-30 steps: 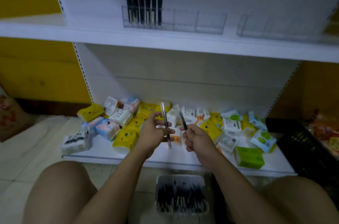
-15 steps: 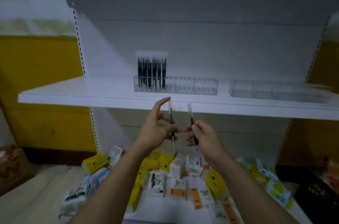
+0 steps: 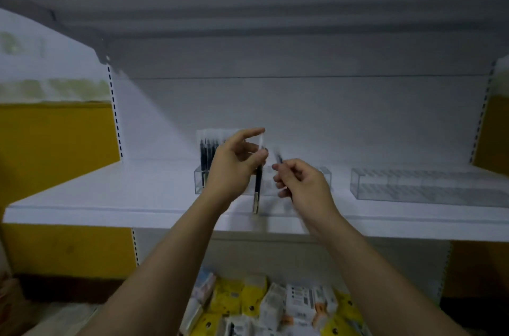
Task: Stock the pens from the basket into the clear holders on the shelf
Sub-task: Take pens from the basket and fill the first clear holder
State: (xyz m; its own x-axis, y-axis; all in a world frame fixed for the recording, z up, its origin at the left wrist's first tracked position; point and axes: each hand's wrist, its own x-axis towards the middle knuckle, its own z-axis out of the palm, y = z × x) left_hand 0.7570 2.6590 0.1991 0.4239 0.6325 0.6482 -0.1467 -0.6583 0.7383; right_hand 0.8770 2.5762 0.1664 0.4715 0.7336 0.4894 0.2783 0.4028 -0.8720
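The shelf (image 3: pixel 110 198) carries two clear holders: the left holder (image 3: pixel 199 184), stocked only at its left end with a row of dark pens (image 3: pixel 208 151), and the right holder (image 3: pixel 413 187), apparently empty. The basket is out of view. The left hand (image 3: pixel 234 167) pinches one pen (image 3: pixel 257 189) upright between thumb and fingers, forefinger extended. The right hand (image 3: pixel 303 184), blurred, has its fingers curled round a second pen (image 3: pixel 279 158). Risks: the light pinch may slip and drop the pen among the packets (image 3: pixel 275 305) below. A low entry may strike the holder's front wall and shift it. The two pens, held close together, may clash or knock the stocked row. Against half a second ago, both hands have risen from below the shelf edge to directly before the left holder.
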